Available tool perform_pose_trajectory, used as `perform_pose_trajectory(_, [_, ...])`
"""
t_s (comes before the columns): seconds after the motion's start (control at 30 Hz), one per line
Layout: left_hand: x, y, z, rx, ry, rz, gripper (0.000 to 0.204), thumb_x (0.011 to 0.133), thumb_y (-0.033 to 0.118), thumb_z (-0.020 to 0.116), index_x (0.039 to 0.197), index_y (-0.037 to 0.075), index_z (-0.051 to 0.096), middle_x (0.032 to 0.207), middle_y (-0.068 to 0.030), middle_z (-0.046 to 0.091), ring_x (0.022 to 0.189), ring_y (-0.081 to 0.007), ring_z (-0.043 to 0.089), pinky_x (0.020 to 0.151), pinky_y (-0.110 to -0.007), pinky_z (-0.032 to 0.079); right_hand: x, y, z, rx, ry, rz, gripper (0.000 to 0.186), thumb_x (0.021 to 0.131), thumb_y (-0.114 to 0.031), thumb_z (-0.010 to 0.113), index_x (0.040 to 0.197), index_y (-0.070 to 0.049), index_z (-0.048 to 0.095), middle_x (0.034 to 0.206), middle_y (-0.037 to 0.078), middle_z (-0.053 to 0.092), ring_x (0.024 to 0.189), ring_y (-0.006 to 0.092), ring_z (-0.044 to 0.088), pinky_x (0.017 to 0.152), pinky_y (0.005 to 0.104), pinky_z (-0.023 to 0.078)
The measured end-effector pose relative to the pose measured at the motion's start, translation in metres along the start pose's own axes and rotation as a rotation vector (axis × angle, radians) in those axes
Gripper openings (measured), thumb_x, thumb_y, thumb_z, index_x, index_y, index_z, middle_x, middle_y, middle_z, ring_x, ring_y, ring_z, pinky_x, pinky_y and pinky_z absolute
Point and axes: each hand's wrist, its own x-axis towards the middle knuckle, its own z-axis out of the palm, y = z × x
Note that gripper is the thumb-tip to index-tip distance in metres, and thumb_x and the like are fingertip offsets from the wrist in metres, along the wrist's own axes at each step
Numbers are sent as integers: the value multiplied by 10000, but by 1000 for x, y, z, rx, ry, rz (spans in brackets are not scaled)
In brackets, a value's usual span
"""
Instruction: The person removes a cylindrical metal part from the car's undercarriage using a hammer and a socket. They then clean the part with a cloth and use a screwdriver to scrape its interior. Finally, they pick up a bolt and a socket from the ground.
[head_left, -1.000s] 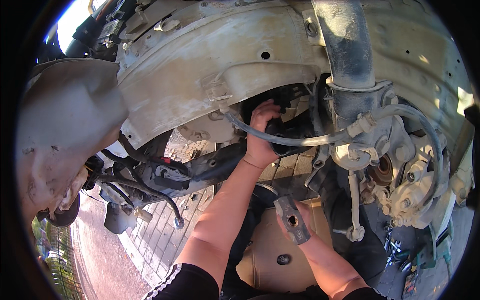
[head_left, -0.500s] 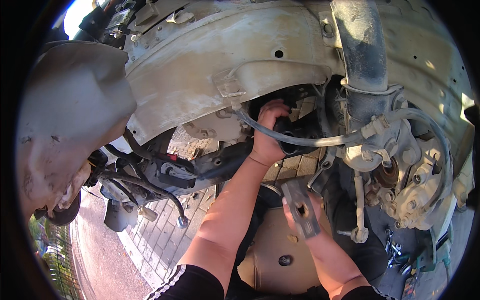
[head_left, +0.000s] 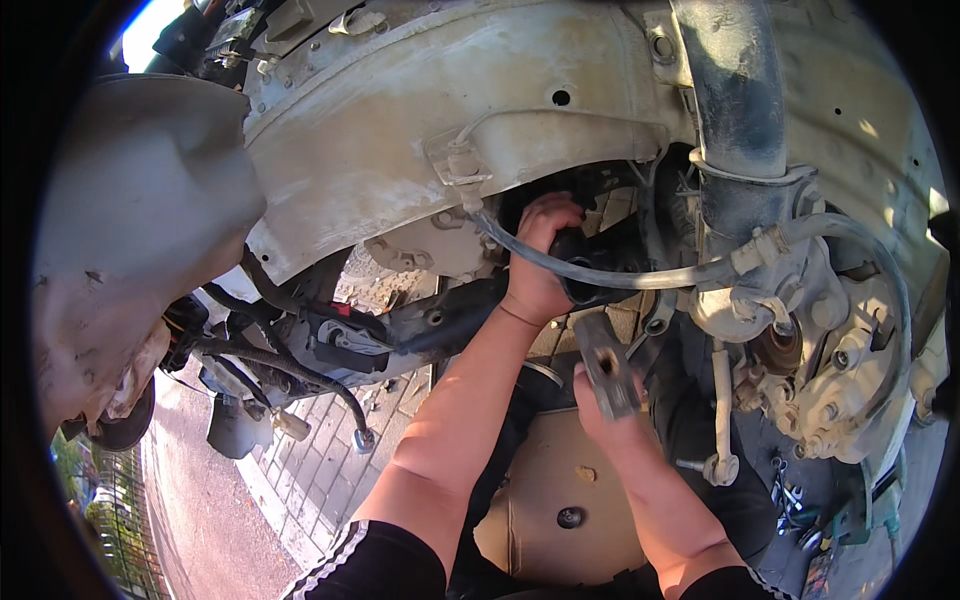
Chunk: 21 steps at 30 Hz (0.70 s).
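My left hand (head_left: 543,250) reaches under the car's pale, dirty inner wheel arch. Its fingers curl over a black tubular part (head_left: 572,262) whose round open end faces me, and a grey hose crosses in front of that part. My right hand (head_left: 607,423) is closed on a hammer (head_left: 607,368). The block-shaped steel head, seen from its top, shows the worn eye; the handle is hidden behind it. The head is below the round end of the black part and apart from it.
A dark strut (head_left: 738,110) and rusty steering knuckle (head_left: 805,370) stand at the right. The rubber hose (head_left: 620,277) spans the middle. Loose wiring (head_left: 290,370) hangs at left, beside a bent panel (head_left: 150,190). Tools (head_left: 790,495) lie at the lower right; a tan box-like surface (head_left: 545,500) is beneath my arms.
My right hand has raised the hammer toward the black part, and its head has turned slightly. My left hand keeps its grip in the same place. The view has shifted a little.
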Motion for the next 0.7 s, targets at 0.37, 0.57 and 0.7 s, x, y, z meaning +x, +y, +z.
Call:
perform_pose_trajectory(0.37, [3,5,0,-61,27,5,536,756,180,924,1191,68,631,1240,-170,730,1284,-446,700,1120,-528,547,-5,-14,-6,69,-72,-3,115,1008,-128,801,987,-51,717,925,87,752,813,255,721,742,389,570])
perform_pose_trajectory(0.57, [2,10,2,-4,-1,4,542,748,182,923,1194,75,634,1252,-167,733,1315,-454,692,1143,-542,540,-23,10,7,184,16,103,166,912,-42,803,1064,-19,742,908,126,771,791,287,770,778,399,604])
perform_pose_trajectory(0.7, [7,10,2,-8,17,-13,559,756,210,938,1204,68,635,1262,-174,734,1324,-451,691,1143,-541,541,-32,12,-6,-26,-93,-42,278,888,-59,808,1161,-46,752,927,150,766,838,361,785,796,409,614])
